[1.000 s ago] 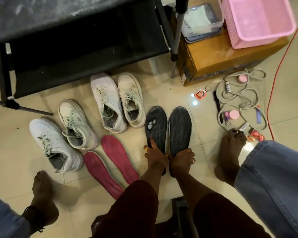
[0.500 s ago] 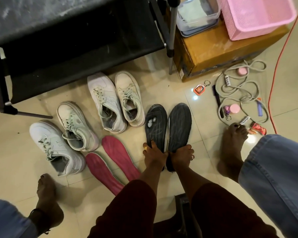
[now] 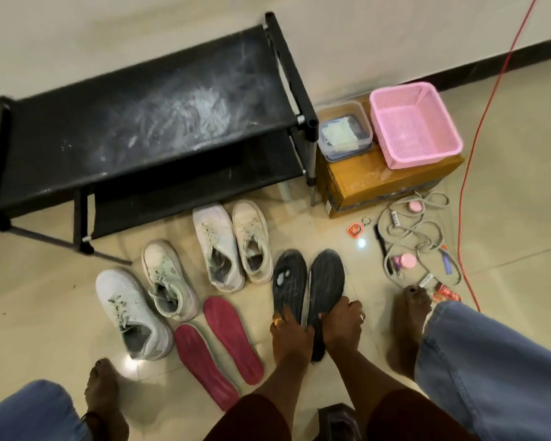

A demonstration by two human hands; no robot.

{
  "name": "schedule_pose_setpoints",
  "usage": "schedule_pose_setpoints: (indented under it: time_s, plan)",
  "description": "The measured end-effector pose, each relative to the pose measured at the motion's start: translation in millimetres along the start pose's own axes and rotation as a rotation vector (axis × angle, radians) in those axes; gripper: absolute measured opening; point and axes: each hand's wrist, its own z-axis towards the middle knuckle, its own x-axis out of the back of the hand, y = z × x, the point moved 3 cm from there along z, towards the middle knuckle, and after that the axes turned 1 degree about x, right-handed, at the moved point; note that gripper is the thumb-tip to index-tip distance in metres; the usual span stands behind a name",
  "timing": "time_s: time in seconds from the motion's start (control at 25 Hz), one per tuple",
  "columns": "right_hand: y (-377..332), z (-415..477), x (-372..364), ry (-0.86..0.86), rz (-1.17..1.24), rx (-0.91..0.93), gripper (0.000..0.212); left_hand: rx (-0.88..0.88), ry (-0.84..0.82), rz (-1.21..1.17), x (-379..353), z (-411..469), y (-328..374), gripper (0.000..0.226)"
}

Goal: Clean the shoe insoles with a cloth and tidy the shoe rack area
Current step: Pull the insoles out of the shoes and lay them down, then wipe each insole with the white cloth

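Two black insoles lie side by side on the tiled floor. My left hand (image 3: 288,331) presses fingers on the heel end of the left black insole (image 3: 289,283). My right hand (image 3: 342,324) grips the heel end of the right black insole (image 3: 326,280), fingers curled over its edge. Two red insoles (image 3: 218,351) lie to the left of my hands. Two pairs of pale sneakers stand beyond them: one pair (image 3: 233,246) in the middle, another (image 3: 147,300) further left. The dusty black shoe rack (image 3: 147,113) stands against the wall. No cloth shows in either hand.
A cardboard box (image 3: 372,183) right of the rack carries a clear lidded container (image 3: 344,132) and a pink basket (image 3: 415,124). A coiled cord, key ring, pen and small items (image 3: 411,237) litter the floor. A red cable (image 3: 477,148) runs along the right. My bare feet flank the insoles.
The view has tilted up, bringing the whole rack top and the wall into sight. My hands stay on the heel ends of the black insoles with little movement.
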Motion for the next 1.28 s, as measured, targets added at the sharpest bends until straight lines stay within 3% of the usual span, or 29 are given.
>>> schedule_pose_setpoints:
  time_s: [0.16,0.48,0.6,0.72,0.92,1.12,1.28]
  plan:
    - [-30,8,57,0.117,-0.045,0.168,0.037,-0.167,0.069,-0.053,39,-14,68,0.069]
    - [-95,91,163,0.358,-0.099,0.356,0.028,-0.517,0.177,-0.095,106,17,208,0.045]
    - [-124,138,191,0.383,-0.223,0.437,0.027,-0.642,0.15,-0.07,119,46,250,0.045]
    - [-158,194,208,0.387,-0.184,0.483,0.027,-0.718,0.198,0.063,130,85,286,0.053]
    - [-210,257,211,0.316,-0.086,0.545,0.028,-0.673,0.288,0.134,123,153,299,0.062]
    - [-233,286,202,0.299,0.004,0.458,0.028,-0.657,0.297,0.181,108,176,289,0.062]
    - [-234,295,191,0.36,-0.064,0.391,0.032,-0.723,0.338,0.172,100,191,285,0.069]
